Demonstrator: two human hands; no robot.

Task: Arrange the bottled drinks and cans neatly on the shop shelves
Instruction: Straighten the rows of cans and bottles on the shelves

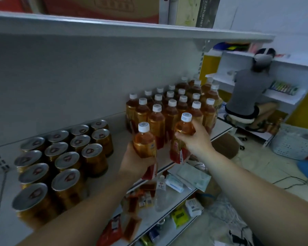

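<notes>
Both hands are occupied. The left hand point(135, 162) is wrapped round the lower body of a clear plastic bottle of amber drink with a white cap and red label point(144, 142). The right hand point(196, 141) grips the shoulder of a second amber bottle of the same kind point(183, 134) from its right side, fingers curled round it. Both bottles stand close to upright, long axis vertical, caps up; the left one leans slightly toward eleven o'clock, the right one toward one o'clock. They are held just beside each other, above the front edge of the white metal shelf point(116, 137). The standing block of matching white-capped amber bottles point(174, 107) lies directly beyond the hands at twelve to one o'clock, in rows running back to the rear panel. The right-hand bottle is nearer, just beside the front row; the left-hand bottle is a little further out, off the block's front-left corner. In my judgement both will go into the front of that block, the right hand first. At nine o'clock from the hands, apart from the bottles, stands a block of gold cans with silver tops point(64, 157); bare shelf separates the two groups, and nothing blocks the approach. Below, at six o'clock, a lower shelf point(149, 222) carries loose packets. At two o'clock, well apart, a seated person in a grey top point(247, 93) faces other shelving.
</notes>
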